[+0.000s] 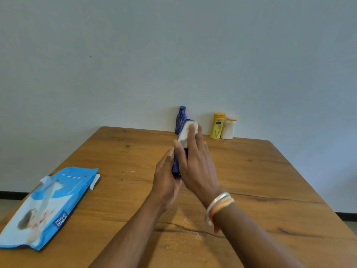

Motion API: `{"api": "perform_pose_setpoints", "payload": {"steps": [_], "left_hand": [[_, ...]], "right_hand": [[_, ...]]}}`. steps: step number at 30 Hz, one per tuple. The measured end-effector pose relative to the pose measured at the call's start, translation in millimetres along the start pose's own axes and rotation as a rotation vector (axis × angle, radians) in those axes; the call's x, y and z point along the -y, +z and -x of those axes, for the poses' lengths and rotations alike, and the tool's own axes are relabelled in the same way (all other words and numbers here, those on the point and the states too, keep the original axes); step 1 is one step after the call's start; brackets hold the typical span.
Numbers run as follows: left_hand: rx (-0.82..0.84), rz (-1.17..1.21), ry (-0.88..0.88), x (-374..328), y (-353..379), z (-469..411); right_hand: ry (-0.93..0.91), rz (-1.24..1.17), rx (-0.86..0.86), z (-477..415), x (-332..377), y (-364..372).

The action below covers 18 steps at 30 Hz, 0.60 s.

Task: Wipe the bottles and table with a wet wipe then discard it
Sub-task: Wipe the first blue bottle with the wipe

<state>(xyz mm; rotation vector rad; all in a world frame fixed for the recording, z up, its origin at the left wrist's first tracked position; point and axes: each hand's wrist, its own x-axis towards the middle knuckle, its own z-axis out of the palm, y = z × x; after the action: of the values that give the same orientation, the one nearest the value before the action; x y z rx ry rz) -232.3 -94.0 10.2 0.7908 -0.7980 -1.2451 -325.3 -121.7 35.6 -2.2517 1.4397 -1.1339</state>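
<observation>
My left hand [166,175] grips the base of a dark blue bottle [178,161] that is tilted away from me above the wooden table [270,180]. My right hand [195,161] lies over the bottle's upper part and presses a folded white wet wipe [186,133] against it with straight fingers. Most of the held bottle is hidden between my hands. At the table's far edge by the wall stand a second blue bottle [180,118], a yellow bottle [218,125] and a white bottle [229,128].
A blue wet-wipe pack [48,206] lies at the table's left front, its flap open. Pale crumbs or dust [189,223] are scattered on the wood near me. A pale wall rises right behind the table.
</observation>
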Motion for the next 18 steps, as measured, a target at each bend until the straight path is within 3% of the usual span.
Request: {"api": "perform_pose_setpoints", "payload": {"steps": [6, 9, 13, 16, 18], "left_hand": [[0.007, -0.063, 0.044, -12.3, -2.6, -3.0], [0.047, -0.117, 0.069, -7.6, -7.4, -1.5], [0.079, -0.107, 0.075, 9.5, -6.1, 5.9], [0.063, -0.089, 0.101, 10.0, -9.5, 3.7], [0.075, -0.111, 0.113, 9.6, -11.4, 2.1]], "right_hand": [[-0.09, -0.005, -0.015, 14.0, 13.0, 13.2], [0.016, -0.13, -0.061, 13.3, 12.5, 17.0], [0.127, -0.339, -0.322, -32.5, 13.5, -1.4], [0.357, -0.671, -0.327, -46.8, 5.6, -12.2], [0.387, -0.675, -0.342, -44.6, 3.3, -14.0]]}}
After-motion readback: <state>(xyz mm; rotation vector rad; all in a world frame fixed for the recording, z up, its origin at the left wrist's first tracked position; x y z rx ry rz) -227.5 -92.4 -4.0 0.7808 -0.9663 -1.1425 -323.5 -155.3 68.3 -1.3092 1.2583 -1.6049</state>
